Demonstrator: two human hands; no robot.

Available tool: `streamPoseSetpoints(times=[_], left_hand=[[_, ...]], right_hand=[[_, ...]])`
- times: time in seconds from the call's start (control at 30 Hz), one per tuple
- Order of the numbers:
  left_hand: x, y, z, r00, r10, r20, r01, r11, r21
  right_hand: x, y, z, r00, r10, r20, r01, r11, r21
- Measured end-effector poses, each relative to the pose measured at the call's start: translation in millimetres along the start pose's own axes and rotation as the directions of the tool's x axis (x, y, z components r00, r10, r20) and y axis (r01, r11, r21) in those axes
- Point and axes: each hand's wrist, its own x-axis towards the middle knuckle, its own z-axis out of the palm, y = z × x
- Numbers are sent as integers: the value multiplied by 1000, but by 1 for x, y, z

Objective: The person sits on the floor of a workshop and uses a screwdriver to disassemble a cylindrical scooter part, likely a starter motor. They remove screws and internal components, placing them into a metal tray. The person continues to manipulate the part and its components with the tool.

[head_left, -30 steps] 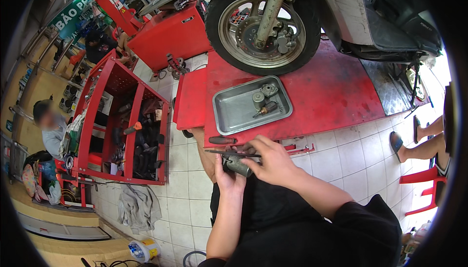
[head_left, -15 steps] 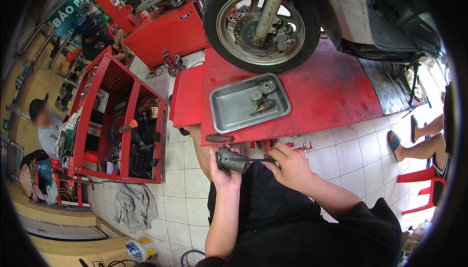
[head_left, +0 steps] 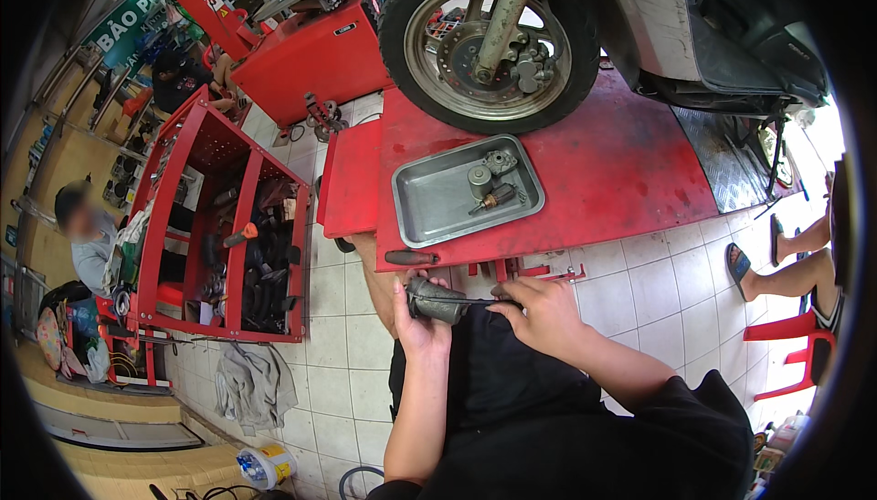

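My left hand (head_left: 421,329) is wrapped round a grey metal cylindrical motor housing (head_left: 431,301), held over my lap. Pinched in my right hand (head_left: 541,315) is a thin dark rod-like tool (head_left: 475,301), its shaft running left along the housing. I cannot make out whether its tip touches the metal. Beyond my hands, a metal tray (head_left: 422,236) rests on the red lift table (head_left: 603,191). In the tray's right part lie a small metal can (head_left: 480,177), a cast metal cover (head_left: 500,162) and a motor armature (head_left: 500,197).
A dark-handled tool (head_left: 411,258) lies at the table's near edge. A scooter's front wheel (head_left: 489,52) stands at the back of the table. On the left is a red tool cart (head_left: 274,325) with a person (head_left: 91,249) behind it; another person's legs (head_left: 799,272) show at right.
My right hand has shifted slightly left with the rod-like tool, and its fingers have changed position a little. My left hand and the housing have hardly moved.
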Motion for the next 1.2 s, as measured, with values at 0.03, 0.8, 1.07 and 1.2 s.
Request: streamPoseSetpoints(times=[0.03,0.8,1.07,1.2], left_hand=[[0,0,1,1000,-8,4,8,1000,-2],[-3,-2,-1,1000,-9,26,8,999,36],[-3,-3,0,1000,-24,0,24,999,25],[-3,-4,-1,999,-36,-2,36,999,20]], right_hand=[[-1,1,1,1000,-1,-1,1,1000,14],[-1,-7,5,998,29,-49,-29,1000,12],[0,-10,3,1000,17,-14,-18,1000,-18],[-2,-7,8,997,59,-58,-58,998,6]])
